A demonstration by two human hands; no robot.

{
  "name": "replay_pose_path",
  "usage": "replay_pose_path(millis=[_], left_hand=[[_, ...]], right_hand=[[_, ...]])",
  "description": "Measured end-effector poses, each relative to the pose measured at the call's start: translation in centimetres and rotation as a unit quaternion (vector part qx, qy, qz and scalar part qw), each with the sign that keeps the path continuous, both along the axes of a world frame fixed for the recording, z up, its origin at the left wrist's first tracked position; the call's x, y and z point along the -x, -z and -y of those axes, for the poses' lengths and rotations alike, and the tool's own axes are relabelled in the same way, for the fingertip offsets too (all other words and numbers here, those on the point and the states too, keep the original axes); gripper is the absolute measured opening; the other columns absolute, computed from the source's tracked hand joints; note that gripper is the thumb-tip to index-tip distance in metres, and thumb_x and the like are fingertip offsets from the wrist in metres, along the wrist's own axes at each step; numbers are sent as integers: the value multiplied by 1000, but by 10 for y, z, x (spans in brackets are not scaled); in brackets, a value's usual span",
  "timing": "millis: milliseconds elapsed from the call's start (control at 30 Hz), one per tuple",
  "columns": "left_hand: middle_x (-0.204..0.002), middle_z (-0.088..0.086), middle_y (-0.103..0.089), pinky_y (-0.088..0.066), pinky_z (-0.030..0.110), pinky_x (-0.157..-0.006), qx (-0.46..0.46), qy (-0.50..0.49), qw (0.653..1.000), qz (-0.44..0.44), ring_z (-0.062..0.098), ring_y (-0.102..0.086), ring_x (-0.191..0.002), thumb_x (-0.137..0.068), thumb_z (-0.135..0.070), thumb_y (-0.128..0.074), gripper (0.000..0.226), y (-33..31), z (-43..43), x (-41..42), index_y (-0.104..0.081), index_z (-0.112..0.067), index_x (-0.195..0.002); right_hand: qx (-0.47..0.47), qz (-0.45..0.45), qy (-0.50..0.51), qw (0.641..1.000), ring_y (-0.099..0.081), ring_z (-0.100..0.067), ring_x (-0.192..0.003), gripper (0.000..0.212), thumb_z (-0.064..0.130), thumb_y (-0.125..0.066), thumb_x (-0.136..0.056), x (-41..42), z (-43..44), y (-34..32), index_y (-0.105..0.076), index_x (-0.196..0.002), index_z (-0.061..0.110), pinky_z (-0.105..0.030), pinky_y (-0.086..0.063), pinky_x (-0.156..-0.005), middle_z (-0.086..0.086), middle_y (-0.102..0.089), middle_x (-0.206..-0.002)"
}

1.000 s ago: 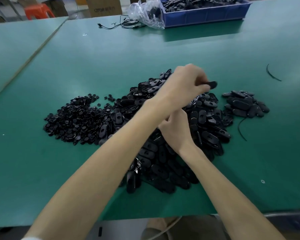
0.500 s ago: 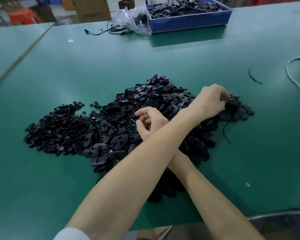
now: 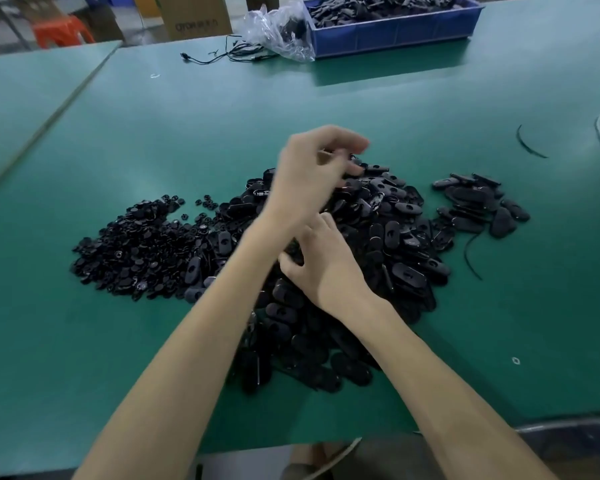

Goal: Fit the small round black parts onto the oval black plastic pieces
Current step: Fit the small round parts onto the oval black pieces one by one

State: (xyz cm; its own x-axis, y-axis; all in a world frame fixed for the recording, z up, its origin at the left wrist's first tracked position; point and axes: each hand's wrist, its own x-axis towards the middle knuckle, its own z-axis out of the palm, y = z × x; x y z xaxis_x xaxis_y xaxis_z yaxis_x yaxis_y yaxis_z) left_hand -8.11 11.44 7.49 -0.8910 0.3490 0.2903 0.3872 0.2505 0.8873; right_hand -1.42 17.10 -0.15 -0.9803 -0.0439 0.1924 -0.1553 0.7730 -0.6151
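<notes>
- Centre frame, left hand [image 3: 312,174] hovers over oval pieces [image 3: 406,271], curled, grip unclear in blur
- Right hand [image 3: 326,261] digs in, likely choosing one; fingers hidden

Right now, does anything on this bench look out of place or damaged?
Only strays: a small white ring lies alone on the green mat, lower right; a thin black strand lies alone, upper right.
</notes>
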Motion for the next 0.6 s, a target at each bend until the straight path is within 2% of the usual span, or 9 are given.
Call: replay_pose_path(millis=[100, 200, 267, 367, 467, 600], left_hand=[[-98, -6, -78, -62, 29, -74, 5, -92, 996, -11, 9, -76, -80, -97, 5, -51, 33, 7, 48, 6, -75, -16, -100], [-98, -11, -76, -57, 23, -76, 85, -175, 981, -21, 7, -74, -86, -98, 2, -53, 32, 23, 85, 10, -75, -22, -98], [-105, -6, -74, -55, 28, -88, 159, -229, 959, -53, 12, -69, -97, -100, -1, -52, 29, 36, 105, 10, -75, -18, -104], [-119, 10, -68, -47, 42, -102, 290, -290, 907, -92, 28, -60, -112, -101, -3, -51, 27, 52, 127, 12, -72, -10, -116], [-129, 20, -62, -39, 48, -106, 383, -314, 867, -48, 39, -51, -123, -103, -11, -53, 30, 59, 137, 14, -65, -6, -130], [-133, 22, -58, -31, 50, -108, 436, -320, 841, -24, 41, -46, -127, -106, -22, -54, 33, 64, 141, 13, -63, -7, -133]], right_hand=[[-34, -21, 3, 999, -41, -25, -126, 35, 28, -67, -100, -1, 1, 4, -66, -131, 12, -36, -40, -109, -4, -57, -129], [-47, -30, 14, 998, -41, -22, -129, 35, 32, -66, -102, 0, 0, 7, -67, -132, 14, -34, -38, -110, 0, -58, -131], [-22, -25, 19, 999, -41, -19, -126, 30, 31, -67, -102, 1, 0, 6, -69, -128, 16, -28, -39, -105, 3, -58, -127], [9, -19, 23, 1000, -41, -15, -124, 24, 29, -69, -101, 1, 0, 7, -71, -120, 15, -22, -38, -100, 4, -59, -122], [29, -18, 31, 999, -42, -14, -123, 25, 29, -72, -99, 1, -1, 8, -71, -119, 14, -15, -32, -96, 4, -60, -121], [63, -29, 49, 996, -45, -11, -121, 21, 19, -71, -99, 1, -2, 6, -70, -120, 15, -13, -32, -98, 6, -62, -122]])
